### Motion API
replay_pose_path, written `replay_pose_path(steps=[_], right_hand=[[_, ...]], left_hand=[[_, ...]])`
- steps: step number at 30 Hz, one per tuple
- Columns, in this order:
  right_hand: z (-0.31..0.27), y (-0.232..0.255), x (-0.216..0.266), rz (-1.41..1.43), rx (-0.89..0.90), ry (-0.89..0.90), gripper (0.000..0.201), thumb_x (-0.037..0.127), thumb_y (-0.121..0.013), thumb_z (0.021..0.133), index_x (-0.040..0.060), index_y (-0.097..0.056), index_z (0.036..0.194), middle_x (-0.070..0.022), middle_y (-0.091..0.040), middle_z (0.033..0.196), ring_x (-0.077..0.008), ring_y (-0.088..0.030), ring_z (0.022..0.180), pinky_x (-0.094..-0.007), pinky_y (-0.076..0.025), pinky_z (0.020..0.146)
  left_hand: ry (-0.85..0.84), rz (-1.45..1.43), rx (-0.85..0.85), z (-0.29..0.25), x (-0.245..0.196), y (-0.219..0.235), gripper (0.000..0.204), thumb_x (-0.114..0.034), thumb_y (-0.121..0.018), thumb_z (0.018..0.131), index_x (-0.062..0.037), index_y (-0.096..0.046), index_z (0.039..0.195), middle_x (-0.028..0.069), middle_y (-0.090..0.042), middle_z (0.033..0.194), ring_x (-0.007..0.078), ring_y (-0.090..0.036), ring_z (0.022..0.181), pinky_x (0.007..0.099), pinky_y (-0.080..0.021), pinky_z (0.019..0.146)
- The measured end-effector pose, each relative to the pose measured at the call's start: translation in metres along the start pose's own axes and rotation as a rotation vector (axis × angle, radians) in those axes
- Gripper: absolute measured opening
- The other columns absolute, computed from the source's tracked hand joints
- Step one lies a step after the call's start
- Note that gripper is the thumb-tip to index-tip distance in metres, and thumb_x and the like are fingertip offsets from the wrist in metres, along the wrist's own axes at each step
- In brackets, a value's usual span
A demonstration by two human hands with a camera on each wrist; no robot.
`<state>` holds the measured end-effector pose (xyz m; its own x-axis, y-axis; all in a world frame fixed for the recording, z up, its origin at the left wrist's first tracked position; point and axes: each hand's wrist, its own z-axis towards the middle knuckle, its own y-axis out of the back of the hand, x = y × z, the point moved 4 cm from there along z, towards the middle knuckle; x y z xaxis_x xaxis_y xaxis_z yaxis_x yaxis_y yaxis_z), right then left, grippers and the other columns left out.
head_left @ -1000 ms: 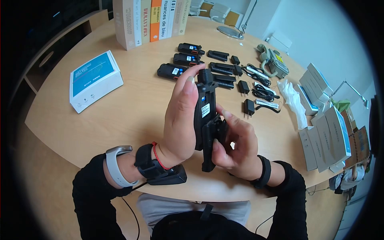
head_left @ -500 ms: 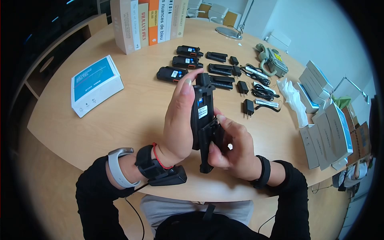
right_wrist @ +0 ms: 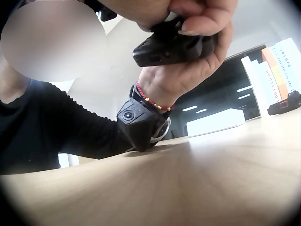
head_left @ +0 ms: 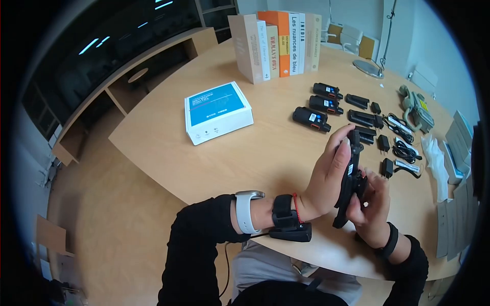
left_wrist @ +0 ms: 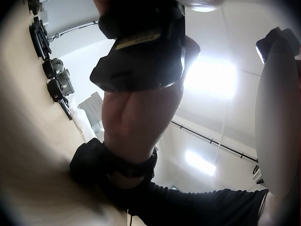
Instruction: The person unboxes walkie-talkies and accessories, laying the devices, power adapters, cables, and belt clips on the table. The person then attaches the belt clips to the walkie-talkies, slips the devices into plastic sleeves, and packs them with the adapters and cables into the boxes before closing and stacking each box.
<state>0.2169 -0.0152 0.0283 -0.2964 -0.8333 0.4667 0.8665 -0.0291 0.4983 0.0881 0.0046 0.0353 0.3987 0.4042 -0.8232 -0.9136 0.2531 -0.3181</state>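
In the head view my left hand holds a black two-way radio upright over the near part of the table, its thumb along one edge. A white label shows on the radio's back. My right hand pinches a black battery pack against the radio's lower back, tilted out at the bottom end. The right wrist view shows dark casing between both hands from below. Close up in the left wrist view, dark casing with a yellowish strip covers part of the right hand.
Several radios lie beyond my hands, beside battery packs, chargers and coiled cables. A white-and-blue box sits to the left. Books stand at the back, and a desk phone to the right.
The head view has swung left, so the table and both hands appear farther right. Both hands keep their hold on the radio and battery pack.
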Motion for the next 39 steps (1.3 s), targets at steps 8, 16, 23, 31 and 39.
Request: replay_pose_path(steps=[8,16,23,31,39], right_hand=[[-0.01,-0.001,-0.017,0.145,-0.094,-0.08,0.051,0.006,-0.06,0.078,-0.0053,-0.037,0.122,-0.0126,-0.055,0.098,-0.0097,-0.053,0.065,-0.0215,-0.044,0.055],[-0.007,0.0,-0.015,0.164,-0.099,-0.159,0.052,0.01,-0.065,0.077,-0.003,-0.042,0.122,-0.0057,-0.055,0.083,-0.0079,-0.051,0.061,-0.0211,-0.042,0.053],[0.002,0.005,-0.004,0.134,-0.084,-0.16,0.051,0.011,-0.07,0.074,-0.0041,-0.048,0.117,-0.0117,-0.055,0.076,-0.0136,-0.052,0.057,-0.0249,-0.044,0.053],[0.006,0.008,-0.009,0.16,-0.068,-0.337,0.043,0.009,-0.066,0.073,-0.0028,-0.049,0.111,-0.011,-0.053,0.072,-0.0148,-0.051,0.054,-0.0262,-0.044,0.051],[0.008,0.005,-0.01,0.2,-0.163,-0.235,0.039,0.009,-0.064,0.074,-0.0012,-0.049,0.109,-0.0073,-0.047,0.063,-0.0125,-0.046,0.051,-0.0254,-0.041,0.048]], left_hand=[[-0.132,0.195,-0.032,-0.003,0.004,-0.001,0.052,-0.042,-0.027,0.099,-0.0058,-0.03,0.136,0.0061,-0.051,0.102,0.0083,-0.05,0.087,0.0218,-0.042,0.078],[-0.059,0.14,-0.032,-0.006,0.008,-0.002,0.051,-0.039,-0.03,0.099,-0.0027,-0.033,0.134,0.0094,-0.048,0.113,0.0128,-0.049,0.095,0.0243,-0.04,0.086],[0.025,0.117,-0.004,-0.004,0.009,-0.005,0.06,-0.053,-0.025,0.095,-0.0097,-0.029,0.137,0.0049,-0.05,0.099,0.0121,-0.053,0.084,0.0245,-0.046,0.075],[0.043,0.168,0.042,-0.009,0.008,-0.007,0.058,-0.047,-0.023,0.097,-0.0062,-0.027,0.137,0.0071,-0.049,0.106,0.0113,-0.052,0.088,0.0244,-0.043,0.08],[0.059,0.118,0.071,-0.009,0.008,-0.01,0.053,-0.042,-0.021,0.099,-0.0044,-0.026,0.137,0.0086,-0.05,0.108,0.0113,-0.053,0.089,0.025,-0.042,0.084]])
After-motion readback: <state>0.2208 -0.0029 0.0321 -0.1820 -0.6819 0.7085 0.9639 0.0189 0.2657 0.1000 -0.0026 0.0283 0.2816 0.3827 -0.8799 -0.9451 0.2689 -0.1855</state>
